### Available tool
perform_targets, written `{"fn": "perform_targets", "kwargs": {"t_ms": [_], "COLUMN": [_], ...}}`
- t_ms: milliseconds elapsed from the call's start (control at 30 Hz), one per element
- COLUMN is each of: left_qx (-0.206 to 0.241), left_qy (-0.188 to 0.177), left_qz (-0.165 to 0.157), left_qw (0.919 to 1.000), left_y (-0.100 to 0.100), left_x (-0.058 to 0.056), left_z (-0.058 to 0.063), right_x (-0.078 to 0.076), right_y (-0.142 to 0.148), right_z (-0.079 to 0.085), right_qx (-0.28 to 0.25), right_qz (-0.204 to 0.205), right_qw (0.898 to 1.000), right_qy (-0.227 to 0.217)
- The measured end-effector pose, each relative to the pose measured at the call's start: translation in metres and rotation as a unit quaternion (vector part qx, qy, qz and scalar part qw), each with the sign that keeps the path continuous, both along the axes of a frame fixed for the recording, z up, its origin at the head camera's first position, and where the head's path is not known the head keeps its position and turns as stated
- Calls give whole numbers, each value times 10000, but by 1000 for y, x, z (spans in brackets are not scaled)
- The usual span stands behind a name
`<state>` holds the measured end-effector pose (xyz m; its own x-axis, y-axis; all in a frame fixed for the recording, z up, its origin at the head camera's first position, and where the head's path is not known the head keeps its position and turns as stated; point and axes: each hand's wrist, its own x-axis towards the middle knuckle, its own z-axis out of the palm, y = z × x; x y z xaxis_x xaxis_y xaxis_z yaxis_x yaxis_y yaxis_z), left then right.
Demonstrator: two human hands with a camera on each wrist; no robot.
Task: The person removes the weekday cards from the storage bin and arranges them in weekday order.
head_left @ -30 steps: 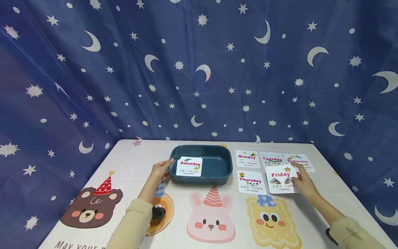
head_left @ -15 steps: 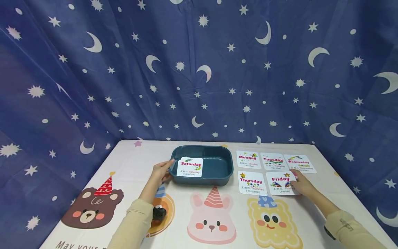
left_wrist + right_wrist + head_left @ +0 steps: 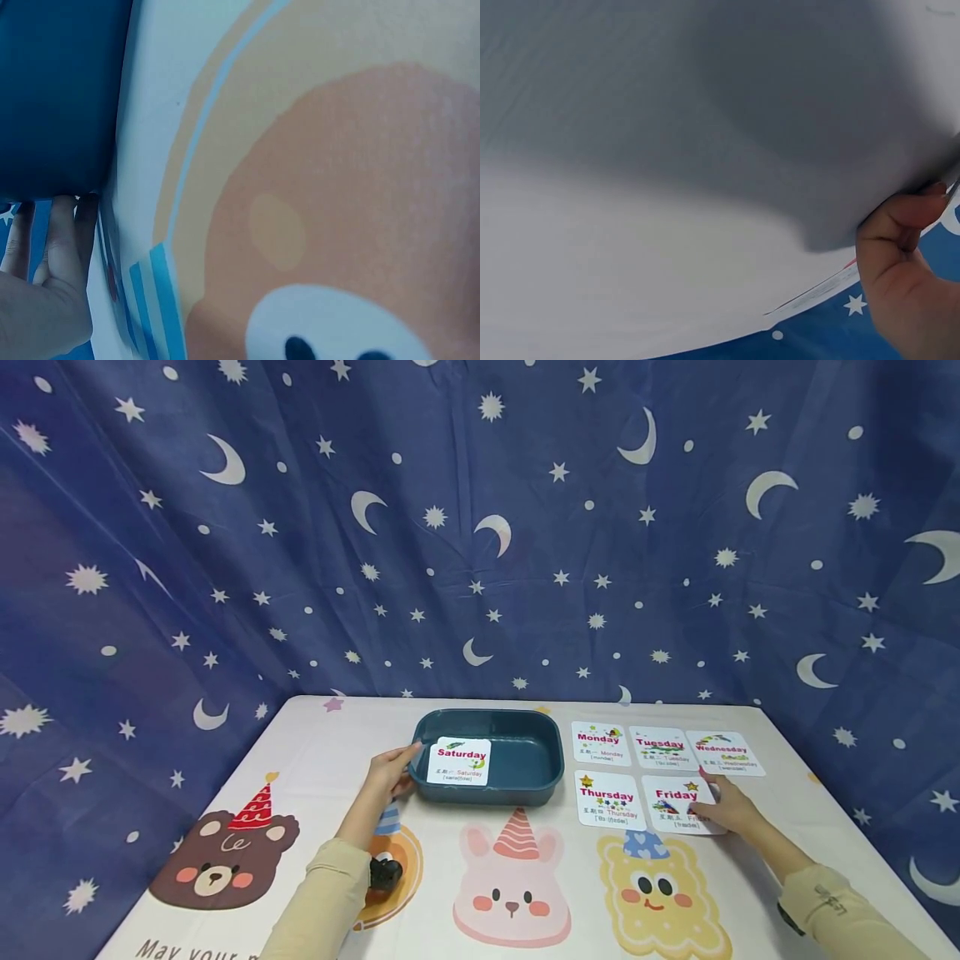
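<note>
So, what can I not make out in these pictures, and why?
Head view: right side of the Friday card, partly covered by the right hand.
Head view: part of the tray behind the Saturday card.
Head view: tablecloth lettering, cut off by the bottom edge.
Left wrist view: most of the tray, beyond the top and left edges.

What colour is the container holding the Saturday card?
The container is dark teal, clearest in the head view.

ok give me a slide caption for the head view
Left hand gripping the teal tray with the Saturday card inside, right hand holding the Friday card beside the Thursday card.
</note>
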<state>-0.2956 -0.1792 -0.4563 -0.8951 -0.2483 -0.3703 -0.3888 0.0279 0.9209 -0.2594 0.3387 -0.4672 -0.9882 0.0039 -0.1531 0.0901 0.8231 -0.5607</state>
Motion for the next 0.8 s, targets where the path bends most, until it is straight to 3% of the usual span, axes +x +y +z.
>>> {"fn": "perform_targets", "kwargs": {"t_ms": [167,467,633,800], "left_qx": [-8,41,114,10], "left_qy": [-18,22,36,7], "left_qz": [-10,-24,-43,-69], "left_qw": [10000,10000,9999,10000], "left_y": [0,-1,-2,-2], "left_x": [1,0,-1,-1], "left_z": [0,2,3,3], "right_x": [2,7,6,4], "right_y": [-3,-16,-11,0], "right_z": [-2,10,12,13], "right_qx": [128,1214,1024,44], "right_qz": [-114,-194,-13,-81], "right_qw": [9999,9924,9947,9992], "right_qy": [16,102,123,-380]}}
